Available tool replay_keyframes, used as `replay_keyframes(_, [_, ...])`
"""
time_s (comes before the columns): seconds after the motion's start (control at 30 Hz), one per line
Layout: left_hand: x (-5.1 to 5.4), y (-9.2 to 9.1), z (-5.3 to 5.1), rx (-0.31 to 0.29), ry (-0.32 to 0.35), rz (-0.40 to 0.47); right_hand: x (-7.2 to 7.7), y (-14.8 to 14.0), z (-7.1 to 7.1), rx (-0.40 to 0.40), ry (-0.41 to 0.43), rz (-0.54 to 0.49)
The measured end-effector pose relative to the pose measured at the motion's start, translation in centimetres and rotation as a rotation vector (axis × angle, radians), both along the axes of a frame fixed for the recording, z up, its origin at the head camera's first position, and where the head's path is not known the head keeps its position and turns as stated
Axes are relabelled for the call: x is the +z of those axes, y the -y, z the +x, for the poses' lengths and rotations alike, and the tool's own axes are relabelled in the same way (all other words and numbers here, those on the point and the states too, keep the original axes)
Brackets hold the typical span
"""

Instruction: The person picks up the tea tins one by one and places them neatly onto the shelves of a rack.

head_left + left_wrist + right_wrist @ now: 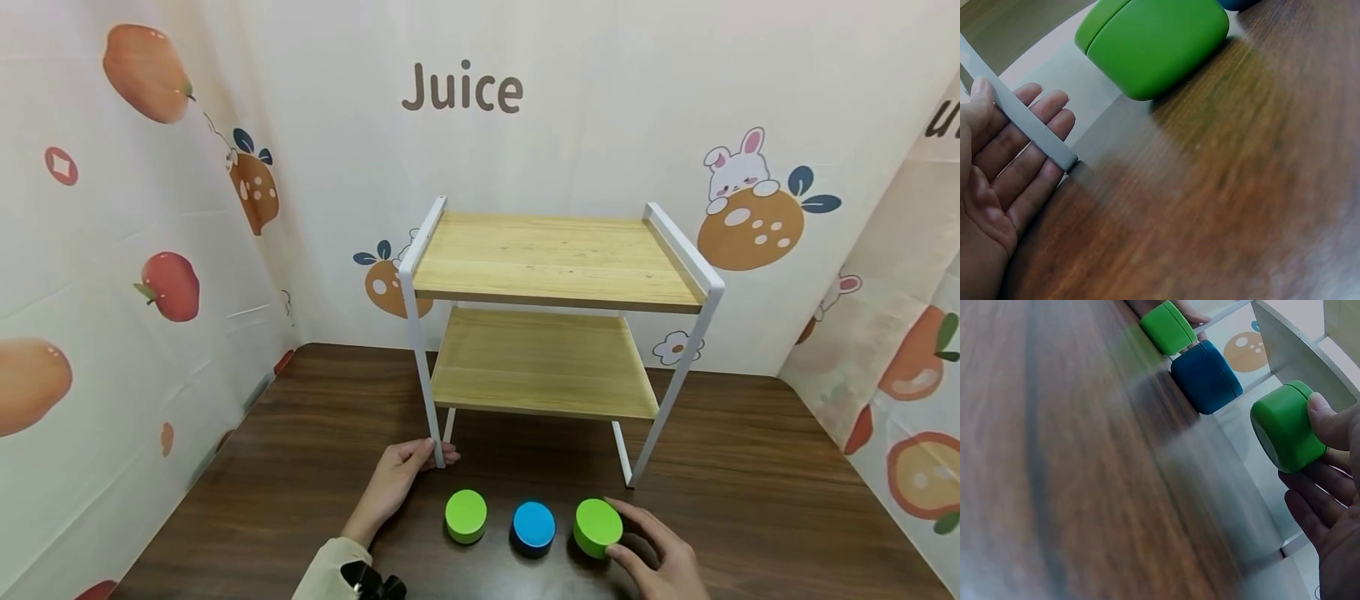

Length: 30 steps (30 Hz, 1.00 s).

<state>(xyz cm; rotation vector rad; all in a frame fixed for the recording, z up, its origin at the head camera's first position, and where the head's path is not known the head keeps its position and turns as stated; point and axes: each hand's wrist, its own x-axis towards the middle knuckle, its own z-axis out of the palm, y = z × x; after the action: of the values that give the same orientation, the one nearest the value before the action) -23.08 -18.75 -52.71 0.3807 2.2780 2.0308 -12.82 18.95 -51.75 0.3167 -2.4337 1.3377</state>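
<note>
Right hand (671, 567): thumb and fingers pinch a round green lidded container (597, 527) by its sides, tilted, with its underside partly showing in the right wrist view
Left hand (396, 481): thumb and fingers hold the white front-left leg (422, 358) near its foot, fingers lying behind it
Blue lidded container (534, 527): just left of the right-hand grip, on the wood-grain table (300, 475)
Second green container (466, 515): beyond the blue one, near the left-hand grip
Two-tier shelf (555, 258): beyond both grips
</note>
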Motion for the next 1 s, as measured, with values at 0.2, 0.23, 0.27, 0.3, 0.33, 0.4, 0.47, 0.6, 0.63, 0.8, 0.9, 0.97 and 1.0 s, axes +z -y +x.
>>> replay_keyframes(0.2, [-0.1,0.0,-0.1,-0.010,-0.004,0.003,0.5,0.2,-0.2,-0.007,0.054,0.004])
replay_keyframes(0.23, [-0.1,0.0,-0.1,-0.011,-0.006,-0.002,0.5,0.3,-0.2,-0.003,0.054,0.005])
replay_keyframes(0.27, [-0.1,0.1,-0.1,-0.012,-0.010,-0.007,0.6,0.3,-0.3,0.002,0.050,0.008])
replay_keyframes(0.3, [-0.1,0.1,-0.1,-0.013,-0.013,-0.013,0.6,0.3,-0.3,0.008,0.042,0.012])
replay_keyframes(0.33, [0.0,0.1,0.0,-0.014,-0.015,-0.021,0.6,0.4,-0.3,0.015,0.033,0.017])
replay_keyframes(0.4, [0.0,0.1,0.0,-0.013,-0.021,-0.037,0.8,0.5,-0.4,0.024,0.018,0.022])
replay_keyframes(0.47, [-0.1,0.1,0.0,-0.011,-0.027,-0.048,1.0,0.5,-0.5,0.028,0.005,0.032])
replay_keyframes(0.6, [0.0,0.1,-0.1,-0.006,-0.031,-0.053,1.5,0.8,-0.7,0.030,0.004,0.035])
replay_keyframes(0.63, [0.0,0.1,-0.1,-0.005,-0.031,-0.055,1.7,0.8,-0.8,0.033,0.000,0.035])
replay_keyframes(0.8, [0.0,0.1,0.0,-0.007,-0.036,-0.058,2.4,1.1,-1.2,0.070,-0.047,0.029])
replay_keyframes(0.9, [0.0,0.1,0.0,-0.005,-0.036,-0.064,2.9,1.3,-1.5,0.081,-0.056,0.020])
replay_keyframes(0.97, [0.0,0.1,0.0,-0.001,-0.034,-0.070,3.2,1.5,-1.6,0.084,-0.048,0.012])
replay_keyframes(1.0, [0.0,0.1,0.0,0.000,-0.032,-0.073,3.4,1.6,-1.7,0.084,-0.044,0.009])
